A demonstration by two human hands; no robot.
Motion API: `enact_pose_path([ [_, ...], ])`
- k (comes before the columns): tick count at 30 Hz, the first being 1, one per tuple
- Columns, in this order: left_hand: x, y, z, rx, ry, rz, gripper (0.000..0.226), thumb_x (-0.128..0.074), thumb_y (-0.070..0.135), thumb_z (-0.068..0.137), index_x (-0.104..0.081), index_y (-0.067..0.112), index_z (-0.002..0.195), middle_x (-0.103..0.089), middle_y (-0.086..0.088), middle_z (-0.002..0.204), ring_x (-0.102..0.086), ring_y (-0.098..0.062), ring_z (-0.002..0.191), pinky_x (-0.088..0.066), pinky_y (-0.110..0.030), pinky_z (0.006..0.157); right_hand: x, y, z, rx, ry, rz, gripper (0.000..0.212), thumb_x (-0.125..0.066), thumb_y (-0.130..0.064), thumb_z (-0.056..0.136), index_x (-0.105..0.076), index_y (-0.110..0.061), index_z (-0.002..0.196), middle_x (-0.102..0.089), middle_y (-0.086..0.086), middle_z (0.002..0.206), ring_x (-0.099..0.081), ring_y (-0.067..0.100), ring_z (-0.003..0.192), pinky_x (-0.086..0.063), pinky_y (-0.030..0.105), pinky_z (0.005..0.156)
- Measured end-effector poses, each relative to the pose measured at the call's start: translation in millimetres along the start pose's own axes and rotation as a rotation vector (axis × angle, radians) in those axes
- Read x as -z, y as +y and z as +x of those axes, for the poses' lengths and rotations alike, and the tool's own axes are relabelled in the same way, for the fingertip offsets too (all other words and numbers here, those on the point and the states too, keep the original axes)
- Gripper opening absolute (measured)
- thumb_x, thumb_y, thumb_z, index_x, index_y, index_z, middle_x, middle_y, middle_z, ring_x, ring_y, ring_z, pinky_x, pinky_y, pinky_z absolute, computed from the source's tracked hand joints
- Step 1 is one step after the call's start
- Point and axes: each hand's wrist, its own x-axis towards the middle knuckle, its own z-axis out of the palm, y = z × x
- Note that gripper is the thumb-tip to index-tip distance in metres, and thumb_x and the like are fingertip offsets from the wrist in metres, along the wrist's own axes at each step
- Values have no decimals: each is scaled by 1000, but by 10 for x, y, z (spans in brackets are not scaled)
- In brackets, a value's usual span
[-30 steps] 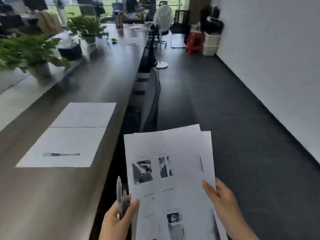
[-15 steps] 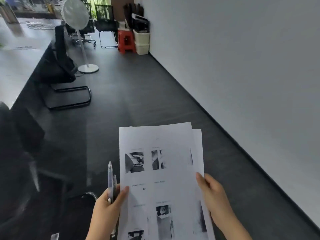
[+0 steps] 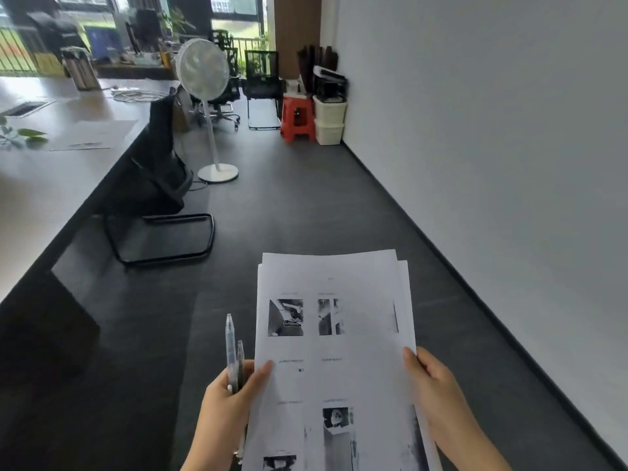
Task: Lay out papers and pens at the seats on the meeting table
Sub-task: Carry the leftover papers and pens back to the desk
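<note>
- Since a moment ago the view has swung back left, so more of the long table [image 3: 51, 185] shows again, while the papers [image 3: 334, 362] stay in both hands, out in front over the dark floor [image 3: 306, 205].
- Papers: a thin, flat stack of white sheets with small black-and-white printed pictures, edges a bit uneven at the top.
- Left hand [image 3: 226, 407] grips the left edge of the stack, thumb pressed on top, and also holds two pens [image 3: 233, 355] curled in its fingers. They are slim and stick straight up, one clear and one darker.
- Right hand [image 3: 436, 389] pinches the right edge, thumb on top and fingers under.
- On the smooth, pale table lies one more sheet [image 3: 97, 134], flat, well apart from the hands, near some green leaves [image 3: 30, 134].
- A black chair [image 3: 159, 185] with a bent metal tube base stands tucked against the table.
- Behind it stands a white fan [image 3: 204, 68] with a round head on a thin pole.
- Farther back, a red stool [image 3: 298, 119] touches two stacked white boxes [image 3: 329, 122] by the plain wall [image 3: 492, 113].
</note>
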Motion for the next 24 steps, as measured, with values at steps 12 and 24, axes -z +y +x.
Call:
enact_pose_path([
  [12,-1080,1561,3572,24,25,-96,14,-72,18,93,-75,12,81,-83,-10,79,-72,-27,81,-57,-32,70,-869,-1429,3863,-21,-119,114,27,-42,-18,98,-68,-22,96,-75,-8,94,-65,16,101,-46,35,96],
  [24,-1980,3357,7440,-12,98,-172,10,-69,19,94,-76,12,93,-82,13,68,-71,-18,87,-53,-28,76,-1924,-3179,7959,5,-260,183,27,-45,-28,95,-60,-24,117,-69,-5,115,-62,17,110,-42,42,104],
])
